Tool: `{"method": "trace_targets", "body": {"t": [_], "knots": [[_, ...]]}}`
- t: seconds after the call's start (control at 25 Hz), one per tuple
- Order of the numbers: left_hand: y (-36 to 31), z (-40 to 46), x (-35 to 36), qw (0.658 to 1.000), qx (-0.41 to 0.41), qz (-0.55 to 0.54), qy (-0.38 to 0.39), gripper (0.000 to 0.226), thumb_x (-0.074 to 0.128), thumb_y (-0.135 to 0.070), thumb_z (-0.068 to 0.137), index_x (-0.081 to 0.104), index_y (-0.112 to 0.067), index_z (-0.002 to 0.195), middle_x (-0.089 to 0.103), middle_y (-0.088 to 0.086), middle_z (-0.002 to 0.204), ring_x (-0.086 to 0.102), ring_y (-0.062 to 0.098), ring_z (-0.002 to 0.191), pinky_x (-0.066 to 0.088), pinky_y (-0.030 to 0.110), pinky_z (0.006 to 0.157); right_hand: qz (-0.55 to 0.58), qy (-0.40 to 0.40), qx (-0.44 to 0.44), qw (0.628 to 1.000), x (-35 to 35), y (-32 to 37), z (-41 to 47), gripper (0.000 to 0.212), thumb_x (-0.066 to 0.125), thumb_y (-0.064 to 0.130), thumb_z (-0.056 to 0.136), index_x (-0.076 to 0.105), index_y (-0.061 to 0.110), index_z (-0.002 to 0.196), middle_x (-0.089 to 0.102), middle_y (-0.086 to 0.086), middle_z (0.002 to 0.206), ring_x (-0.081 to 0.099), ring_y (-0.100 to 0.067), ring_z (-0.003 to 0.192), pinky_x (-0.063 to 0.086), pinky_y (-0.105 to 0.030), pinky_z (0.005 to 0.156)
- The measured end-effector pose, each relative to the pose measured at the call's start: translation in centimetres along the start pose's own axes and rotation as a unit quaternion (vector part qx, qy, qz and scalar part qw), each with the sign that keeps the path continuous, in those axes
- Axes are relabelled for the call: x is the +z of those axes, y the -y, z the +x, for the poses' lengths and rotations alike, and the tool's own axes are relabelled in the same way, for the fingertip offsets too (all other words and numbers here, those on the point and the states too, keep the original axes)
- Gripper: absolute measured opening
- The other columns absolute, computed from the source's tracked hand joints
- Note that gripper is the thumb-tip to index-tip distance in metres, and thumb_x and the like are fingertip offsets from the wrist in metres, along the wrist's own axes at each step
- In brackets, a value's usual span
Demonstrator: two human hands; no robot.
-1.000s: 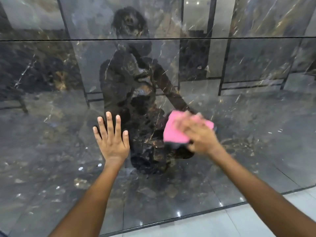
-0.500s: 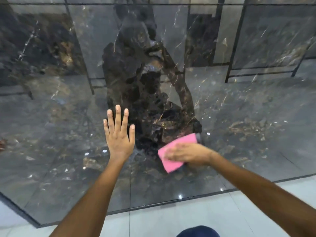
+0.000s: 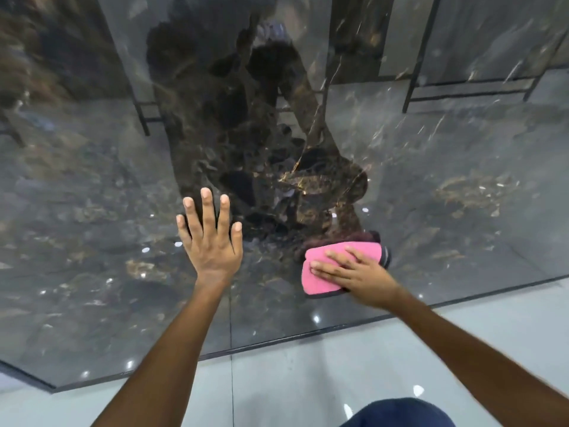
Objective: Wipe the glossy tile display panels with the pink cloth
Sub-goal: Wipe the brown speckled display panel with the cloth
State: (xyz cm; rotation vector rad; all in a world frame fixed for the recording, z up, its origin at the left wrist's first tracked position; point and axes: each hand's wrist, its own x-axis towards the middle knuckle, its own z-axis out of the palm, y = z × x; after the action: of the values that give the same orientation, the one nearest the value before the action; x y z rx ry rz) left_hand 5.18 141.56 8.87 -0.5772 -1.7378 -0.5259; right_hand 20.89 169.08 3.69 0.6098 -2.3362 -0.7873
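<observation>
A dark glossy marble-look tile panel [image 3: 92,241] fills most of the view and reflects a person and other panels. My left hand [image 3: 211,241] rests flat on it with its fingers spread, holding nothing. To its right, my right hand [image 3: 357,274] presses the folded pink cloth [image 3: 320,272] against the panel's lower part, close to the bottom edge. The fingers lie over the cloth's right half; its left half shows, and a dark trim peeks out at its upper right.
The panel's dark bottom edge [image 3: 277,342] runs diagonally above a pale grey tiled floor [image 3: 292,380]. A dark blue piece of my clothing [image 3: 400,414] shows at the bottom. Black-framed display racks [image 3: 468,94] appear as reflections in the upper right.
My right hand has swept the pink cloth downward toward the panel's bottom edge. The camera has tilted down, showing more floor. My left hand stays flat on the panel.
</observation>
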Motion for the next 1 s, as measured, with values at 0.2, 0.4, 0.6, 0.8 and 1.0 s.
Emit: {"method": "trace_targets", "body": {"t": [0.2, 0.4, 0.6, 0.8, 1.0], "knots": [[-0.3, 0.3, 0.0, 1.000, -0.009, -0.001, 0.000, 0.056, 0.020, -0.039, 0.105, 0.000, -0.029, 0.156, -0.010, -0.008, 0.164, -0.009, 0.018, 0.151, -0.003, 0.038, 0.122, 0.095, -0.136, 0.312, 0.935, -2.3, -3.2, 4.4, 0.091, 0.058, 0.016, 0.073, 0.017, 0.027, 0.154, 0.009, 0.004, 0.162, 0.008, -0.023, 0.149, 0.012, -0.044, 0.118], [1.0, -0.7, -0.2, 0.999, 0.048, 0.013, 0.020, 0.058, 0.019, -0.039, 0.105, -0.003, -0.025, 0.156, -0.014, -0.002, 0.163, -0.013, 0.022, 0.150, -0.006, 0.040, 0.122, -0.006, 0.108, -0.204, 0.973, 5.1, 3.9, -2.3, 0.094, 0.063, 0.011, 0.072, 0.016, 0.013, 0.154, 0.027, 0.006, 0.157, 0.022, -0.020, 0.146, -0.001, -0.040, 0.122], [0.9, -0.6, 0.1, 0.998, 0.055, 0.034, 0.010, 0.058, 0.017, -0.039, 0.104, -0.002, -0.024, 0.157, -0.013, 0.000, 0.163, -0.012, 0.025, 0.150, -0.004, 0.042, 0.122, 0.053, 0.021, -0.170, 0.984, 5.0, 4.6, 1.0, 0.064, 0.043, 0.001, 0.083, 0.037, 0.015, 0.145, 0.038, 0.007, 0.151, 0.034, -0.018, 0.140, 0.007, -0.041, 0.121], [0.9, -0.8, 0.3, 0.997, 0.063, 0.033, -0.002, 0.058, 0.016, -0.039, 0.104, -0.002, -0.023, 0.157, -0.012, 0.000, 0.164, -0.010, 0.024, 0.150, -0.003, 0.042, 0.122, -0.006, 0.021, -0.222, 0.975, 7.8, 14.1, 6.5, 0.060, 0.040, 0.002, 0.084, 0.047, 0.017, 0.141, 0.042, 0.008, 0.149, 0.037, -0.012, 0.138, 0.010, -0.037, 0.120], [1.1, -0.7, 0.2, 0.998, 0.060, 0.034, -0.002, 0.058, 0.017, -0.039, 0.104, -0.002, -0.023, 0.157, -0.012, 0.000, 0.164, -0.010, 0.024, 0.150, -0.002, 0.042, 0.122, 0.010, 0.171, -0.361, 0.917, 9.0, 7.4, -3.5, 0.046, 0.083, 0.018, 0.066, 0.073, 0.016, 0.111, 0.056, 0.007, 0.133, 0.057, -0.015, 0.120, 0.028, -0.028, 0.113]]}}
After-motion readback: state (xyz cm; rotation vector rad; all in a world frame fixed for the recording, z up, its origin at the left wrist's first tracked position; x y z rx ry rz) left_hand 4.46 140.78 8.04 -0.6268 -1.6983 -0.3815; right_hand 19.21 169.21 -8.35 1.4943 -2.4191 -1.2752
